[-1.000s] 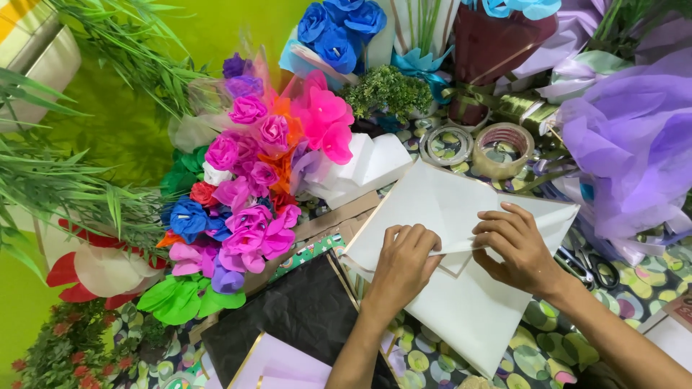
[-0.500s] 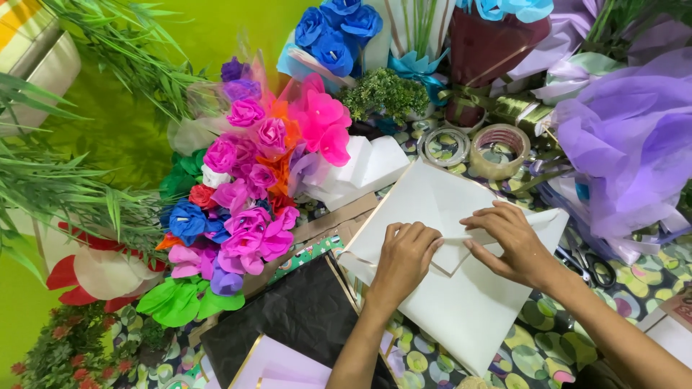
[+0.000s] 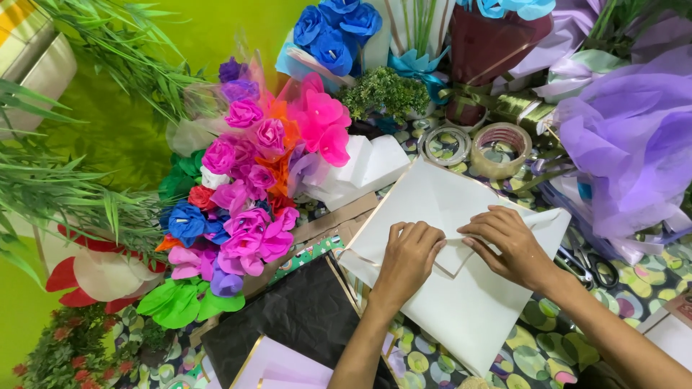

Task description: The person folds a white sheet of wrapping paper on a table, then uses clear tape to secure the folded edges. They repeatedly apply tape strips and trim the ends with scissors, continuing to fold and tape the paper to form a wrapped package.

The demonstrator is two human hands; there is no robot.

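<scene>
White square wrapping paper sheet (image 3: pixel 461 302) lies on the patterned table (image 3: pixel 649 288), corner folded inward. Left hand (image 3: pixel 407 252) and right hand (image 3: pixel 508 245), fingers curled, pinch and press the fold. Paper-flower bouquet (image 3: pixel 252 194) left; tape rolls (image 3: pixel 497 148) behind.

A table under a lily-pad patterned cloth (image 3: pixel 652 284) carries white wrapping paper (image 3: pixel 461 302), tape rolls (image 3: pixel 497 150), scissors (image 3: pixel 587 265) and black paper (image 3: pixel 299 317).
</scene>
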